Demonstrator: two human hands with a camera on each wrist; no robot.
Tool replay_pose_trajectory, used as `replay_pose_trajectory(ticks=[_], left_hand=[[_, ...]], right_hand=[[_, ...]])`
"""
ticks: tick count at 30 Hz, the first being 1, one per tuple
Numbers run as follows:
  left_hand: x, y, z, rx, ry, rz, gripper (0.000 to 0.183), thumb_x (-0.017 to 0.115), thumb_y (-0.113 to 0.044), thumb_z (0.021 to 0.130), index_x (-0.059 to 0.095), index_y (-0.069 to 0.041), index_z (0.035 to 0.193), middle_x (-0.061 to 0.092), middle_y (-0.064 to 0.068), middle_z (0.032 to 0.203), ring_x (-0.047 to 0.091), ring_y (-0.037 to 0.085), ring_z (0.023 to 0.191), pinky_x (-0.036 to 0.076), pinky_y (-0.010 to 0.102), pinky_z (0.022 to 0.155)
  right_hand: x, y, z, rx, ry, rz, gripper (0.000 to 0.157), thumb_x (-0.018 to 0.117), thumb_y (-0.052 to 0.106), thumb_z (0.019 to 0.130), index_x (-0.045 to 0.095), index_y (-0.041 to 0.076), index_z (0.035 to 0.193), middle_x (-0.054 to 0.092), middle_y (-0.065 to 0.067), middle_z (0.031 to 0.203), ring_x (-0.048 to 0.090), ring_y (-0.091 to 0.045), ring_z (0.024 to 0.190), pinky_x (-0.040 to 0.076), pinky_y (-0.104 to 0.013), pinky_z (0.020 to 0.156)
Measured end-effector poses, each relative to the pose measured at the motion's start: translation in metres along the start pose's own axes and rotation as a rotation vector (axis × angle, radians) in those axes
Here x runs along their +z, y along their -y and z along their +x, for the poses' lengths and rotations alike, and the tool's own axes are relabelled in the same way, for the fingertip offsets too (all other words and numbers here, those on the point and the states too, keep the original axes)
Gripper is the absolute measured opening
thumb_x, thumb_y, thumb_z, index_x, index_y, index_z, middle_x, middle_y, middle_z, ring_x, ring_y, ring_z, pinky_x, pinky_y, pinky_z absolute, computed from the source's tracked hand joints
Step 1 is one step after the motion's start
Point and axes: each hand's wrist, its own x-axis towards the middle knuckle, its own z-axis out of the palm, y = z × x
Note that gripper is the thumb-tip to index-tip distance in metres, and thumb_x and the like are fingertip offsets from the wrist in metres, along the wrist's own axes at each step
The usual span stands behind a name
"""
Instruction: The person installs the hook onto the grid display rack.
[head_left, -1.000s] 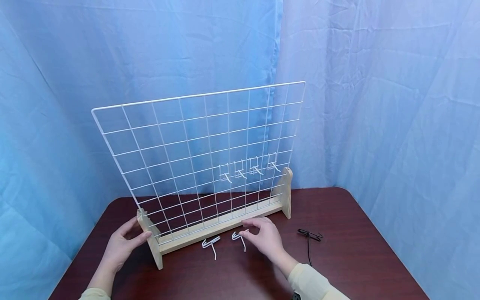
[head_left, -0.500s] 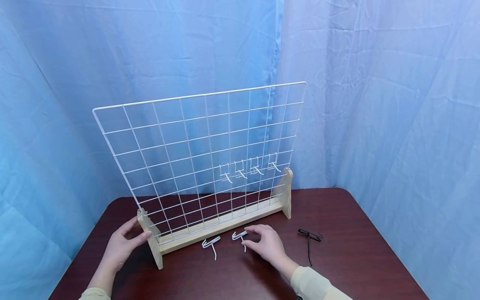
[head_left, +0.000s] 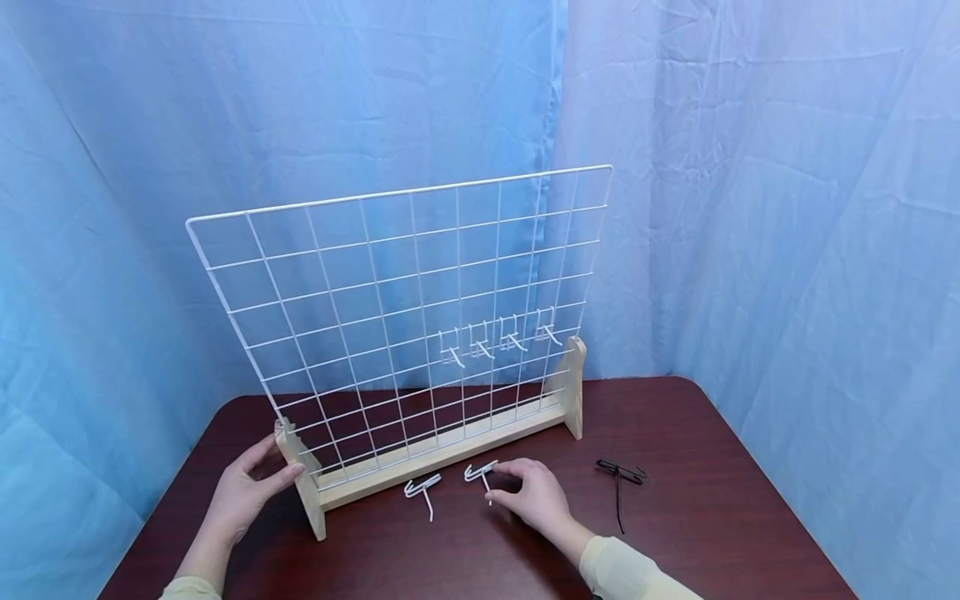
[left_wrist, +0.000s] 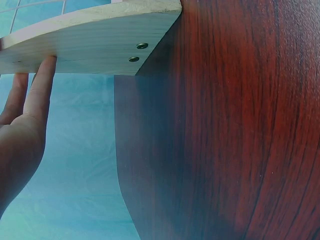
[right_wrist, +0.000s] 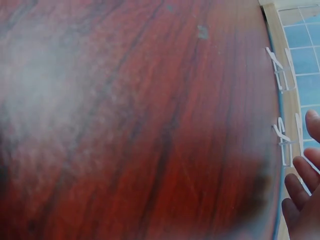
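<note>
My left hand (head_left: pixel 238 492) holds the left end piece of a wooden stand (head_left: pixel 309 498), its thumb at the front edge. In the left wrist view, straight fingers (left_wrist: pixel 41 95) touch that end's outer face. A white wire grid panel (head_left: pixel 397 194) stands upright in this base. In front of it, my right hand (head_left: pixel 538 502) is beside a white wire hook (head_left: pixel 480 472) on the table, fingers loosely bent and not closed round it. Whether the fingertips touch this hook, I cannot tell. Another white hook (head_left: pixel 423 486) lies to its left.
Several white hooks (head_left: pixel 513 337) hang in a row on the grid's lower right. A black hook (head_left: pixel 619 477) lies on the dark red table (head_left: pixel 720 533) right of my right hand. Blue curtains (head_left: pixel 787 250) surround the table's back and sides.
My right hand has drawn back slightly to the right from the nearer white hook, its fingertips moving off it. The left hand keeps its place on the stand.
</note>
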Motion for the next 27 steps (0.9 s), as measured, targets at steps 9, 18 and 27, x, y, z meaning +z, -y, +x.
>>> replay_pose_trajectory(ticks=[9, 18, 27], left_hand=[[-0.001, -0.004, -0.001, -0.020, 0.005, 0.030, 0.064, 0.078, -0.015, 0.088, 0.049, 0.005, 0.141, 0.061, -0.013, 0.114, 0.049, -0.008, 0.103, 0.044, 0.011, 0.082], [0.000, -0.004, -0.002, -0.034, 0.007, 0.029, 0.064, 0.078, -0.011, 0.087, 0.048, 0.006, 0.141, 0.061, 0.006, 0.121, 0.050, -0.008, 0.102, 0.045, 0.010, 0.078], [-0.001, -0.004, -0.001, -0.040, 0.005, 0.029, 0.065, 0.079, -0.016, 0.087, 0.049, 0.004, 0.141, 0.056, -0.019, 0.110, 0.054, 0.002, 0.106, 0.045, 0.010, 0.079]], right_hand=[[0.001, 0.002, -0.001, 0.049, 0.049, 0.013, 0.035, 0.087, 0.031, 0.073, 0.079, 0.013, 0.102, 0.072, 0.003, 0.098, 0.065, -0.023, 0.099, 0.049, -0.040, 0.088], [0.005, 0.001, -0.003, 0.074, 0.068, -0.011, 0.036, 0.087, 0.032, 0.073, 0.079, 0.014, 0.103, 0.071, 0.001, 0.100, 0.061, -0.027, 0.099, 0.048, -0.041, 0.088], [0.013, -0.001, -0.004, 0.039, 0.008, -0.066, 0.037, 0.090, 0.032, 0.068, 0.080, 0.015, 0.100, 0.069, 0.004, 0.097, 0.056, -0.022, 0.090, 0.048, -0.035, 0.078]])
